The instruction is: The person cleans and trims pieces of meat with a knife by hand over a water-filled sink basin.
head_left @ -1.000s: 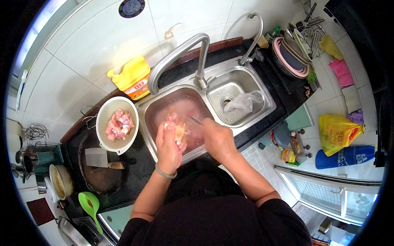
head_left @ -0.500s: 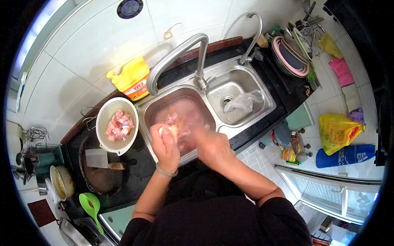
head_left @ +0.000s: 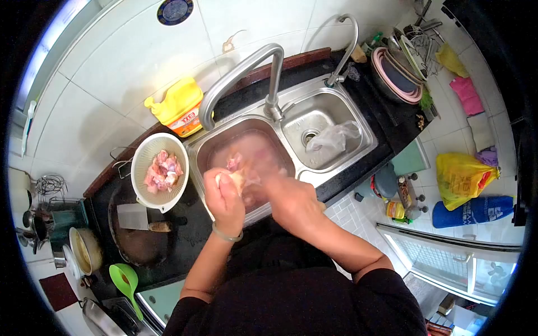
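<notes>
Over the front of the left sink basin [head_left: 263, 124], my left hand [head_left: 225, 196] is closed around a pale piece of raw meat [head_left: 237, 180], perhaps chicken. Pinkish, cloudy water fills the basin, and more meat [head_left: 234, 162] shows just beyond the hand. Smeared by motion, my right hand [head_left: 292, 203] is curled in a fist at the basin's right front edge. A small light-coloured end pokes out at its outer side, but what it grips cannot be made out. To the left stands a cream colander [head_left: 140, 173] with cut raw meat [head_left: 164, 171] in it.
A cleaver [head_left: 134, 217] lies on a round dark board [head_left: 129, 249] at left. The tall tap [head_left: 246, 67] arches over the basin. A clear plastic bag [head_left: 336, 139] sits in the right basin. Behind the colander stands a yellow jug [head_left: 178, 106]; stacked bowls [head_left: 397, 78] are at far right.
My right hand has shifted slightly and stays blurred; a light end now shows at its outer side. My left hand keeps hold of the meat in nearly the same place.
</notes>
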Action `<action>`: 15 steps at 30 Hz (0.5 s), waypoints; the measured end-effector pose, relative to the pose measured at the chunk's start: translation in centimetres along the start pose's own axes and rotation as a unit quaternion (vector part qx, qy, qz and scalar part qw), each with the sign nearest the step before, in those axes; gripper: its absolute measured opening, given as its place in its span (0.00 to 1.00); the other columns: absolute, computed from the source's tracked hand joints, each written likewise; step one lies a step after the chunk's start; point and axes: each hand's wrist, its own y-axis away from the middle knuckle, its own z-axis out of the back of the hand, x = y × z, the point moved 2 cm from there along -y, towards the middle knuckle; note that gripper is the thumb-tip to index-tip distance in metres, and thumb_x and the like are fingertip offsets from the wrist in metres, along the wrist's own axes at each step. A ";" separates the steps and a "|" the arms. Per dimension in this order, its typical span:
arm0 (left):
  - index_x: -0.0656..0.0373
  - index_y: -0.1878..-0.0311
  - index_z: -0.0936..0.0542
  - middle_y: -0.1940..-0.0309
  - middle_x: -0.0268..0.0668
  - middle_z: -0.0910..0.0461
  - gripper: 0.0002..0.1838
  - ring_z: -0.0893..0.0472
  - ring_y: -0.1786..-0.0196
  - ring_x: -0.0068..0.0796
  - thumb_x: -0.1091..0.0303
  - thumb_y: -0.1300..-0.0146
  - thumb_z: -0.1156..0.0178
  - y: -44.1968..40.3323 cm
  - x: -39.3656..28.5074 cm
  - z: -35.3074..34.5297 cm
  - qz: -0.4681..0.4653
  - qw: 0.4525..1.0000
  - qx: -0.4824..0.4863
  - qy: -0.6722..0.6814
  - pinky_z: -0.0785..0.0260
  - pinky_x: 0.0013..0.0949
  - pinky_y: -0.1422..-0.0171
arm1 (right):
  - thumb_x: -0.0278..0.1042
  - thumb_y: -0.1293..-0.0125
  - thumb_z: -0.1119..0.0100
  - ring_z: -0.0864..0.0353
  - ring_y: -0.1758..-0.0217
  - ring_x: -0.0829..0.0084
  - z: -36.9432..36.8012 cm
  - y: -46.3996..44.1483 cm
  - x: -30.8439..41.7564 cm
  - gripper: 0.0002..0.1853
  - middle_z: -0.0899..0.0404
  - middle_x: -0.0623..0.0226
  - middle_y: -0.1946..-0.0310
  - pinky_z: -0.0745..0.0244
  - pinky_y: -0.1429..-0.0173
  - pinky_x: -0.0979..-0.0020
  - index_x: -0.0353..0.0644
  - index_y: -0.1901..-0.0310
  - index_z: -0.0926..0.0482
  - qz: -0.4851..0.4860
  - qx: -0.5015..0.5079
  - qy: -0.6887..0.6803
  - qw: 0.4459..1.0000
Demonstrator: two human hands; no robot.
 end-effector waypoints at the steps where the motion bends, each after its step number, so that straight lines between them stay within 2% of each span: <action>1: 0.60 0.62 0.32 0.76 0.34 0.31 0.09 0.34 0.77 0.23 0.66 0.30 0.58 -0.1 0.0 -0.1 0.184 0.965 0.009 0.185 0.39 0.26 0.72 | 0.20 0.49 0.49 0.24 0.75 0.56 0.1 0.2 -0.5 0.07 0.27 0.58 0.78 0.29 0.72 0.58 0.41 0.67 0.28 -0.002 -0.002 0.002 1.000; 2: 0.58 0.63 0.32 0.78 0.32 0.32 0.10 0.36 0.82 0.21 0.64 0.29 0.58 0.0 0.1 -0.4 0.355 0.864 0.015 0.356 0.42 0.24 0.78 | 0.20 0.50 0.48 0.22 0.70 0.55 0.0 0.3 -1.4 0.12 0.25 0.56 0.71 0.27 0.68 0.57 0.39 0.61 0.27 -0.043 0.049 0.017 0.998; 3: 0.58 0.63 0.32 0.78 0.32 0.32 0.10 0.36 0.82 0.21 0.64 0.29 0.58 -0.3 -0.1 -0.5 0.355 0.864 0.012 0.356 0.42 0.24 0.78 | 0.20 0.50 0.47 0.20 0.65 0.55 -0.1 0.3 -1.9 0.17 0.22 0.54 0.65 0.26 0.63 0.56 0.38 0.56 0.27 -0.085 0.103 0.031 0.991; 4: 0.57 0.64 0.33 0.80 0.31 0.34 0.10 0.39 0.84 0.19 0.62 0.29 0.58 -0.4 -0.1 -0.6 0.370 0.852 0.007 0.370 0.46 0.23 0.82 | 0.22 0.49 0.45 0.21 0.68 0.57 0.0 0.4 -1.2 0.10 0.22 0.56 0.68 0.27 0.66 0.57 0.39 0.62 0.28 -0.016 0.026 -0.037 0.999; 5: 0.55 0.65 0.33 0.81 0.30 0.35 0.11 0.41 0.86 0.17 0.60 0.29 0.58 -0.3 -0.1 -0.6 0.387 0.840 0.004 0.381 0.51 0.22 0.85 | 0.22 0.49 0.45 0.21 0.68 0.57 -0.2 0.6 -0.5 0.10 0.22 0.56 0.68 0.27 0.66 0.57 0.39 0.62 0.28 -0.020 0.030 -0.039 0.999; 6: 0.55 0.65 0.33 0.81 0.30 0.35 0.11 0.41 0.86 0.17 0.60 0.29 0.58 -0.1 0.0 -0.7 0.386 0.840 0.004 0.382 0.51 0.22 0.85 | 0.24 0.48 0.44 0.21 0.68 0.57 -0.2 0.6 0.2 0.10 0.22 0.57 0.69 0.28 0.67 0.57 0.39 0.62 0.28 0.009 0.029 -0.030 0.999; 7: 0.55 0.65 0.33 0.81 0.29 0.35 0.11 0.41 0.86 0.17 0.60 0.29 0.58 -0.1 0.2 -0.7 0.364 0.861 0.000 0.354 0.51 0.22 0.85 | 0.26 0.48 0.43 0.21 0.68 0.58 -0.2 0.4 0.5 0.10 0.22 0.57 0.70 0.29 0.69 0.58 0.40 0.62 0.28 0.037 0.026 -0.019 0.999; 9: 0.55 0.65 0.33 0.81 0.29 0.36 0.10 0.40 0.86 0.17 0.61 0.29 0.57 0.0 0.2 -0.7 0.341 0.881 -0.001 0.327 0.51 0.22 0.85 | 0.28 0.49 0.41 0.20 0.68 0.58 -0.5 0.4 0.0 0.12 0.22 0.57 0.70 0.29 0.70 0.59 0.40 0.61 0.28 0.028 0.030 -0.021 0.999; 12: 0.54 0.66 0.33 0.81 0.28 0.36 0.11 0.41 0.86 0.17 0.60 0.29 0.57 -0.2 0.1 -0.5 0.352 0.873 -0.016 0.338 0.50 0.21 0.84 | 0.25 0.49 0.42 0.21 0.73 0.57 -0.6 0.2 -1.8 0.10 0.22 0.58 0.73 0.28 0.69 0.59 0.40 0.64 0.28 -0.077 0.066 0.019 0.995; 13: 0.54 0.67 0.33 0.81 0.28 0.36 0.11 0.41 0.86 0.16 0.60 0.30 0.56 -0.4 -0.2 -0.6 0.382 0.847 -0.007 0.371 0.51 0.21 0.85 | 0.25 0.49 0.42 0.21 0.73 0.57 -0.8 0.3 -1.8 0.10 0.22 0.58 0.73 0.28 0.69 0.59 0.40 0.64 0.28 -0.076 0.067 0.019 0.995; 14: 0.54 0.67 0.33 0.81 0.28 0.36 0.11 0.41 0.86 0.15 0.60 0.30 0.56 -0.5 -0.4 -0.7 0.411 0.818 0.000 0.402 0.51 0.21 0.85 | 0.25 0.49 0.43 0.21 0.73 0.57 -0.8 0.4 -1.4 0.12 0.22 0.58 0.73 0.27 0.68 0.59 0.40 0.61 0.28 -0.019 0.028 -0.001 0.999; 15: 0.54 0.67 0.33 0.81 0.28 0.36 0.11 0.41 0.86 0.15 0.60 0.30 0.56 -0.5 -0.2 -0.6 0.410 0.818 -0.001 0.402 0.51 0.21 0.85 | 0.24 0.49 0.43 0.21 0.73 0.57 -0.8 0.6 -0.9 0.14 0.22 0.57 0.73 0.27 0.68 0.59 0.40 0.59 0.27 0.036 -0.013 -0.020 0.999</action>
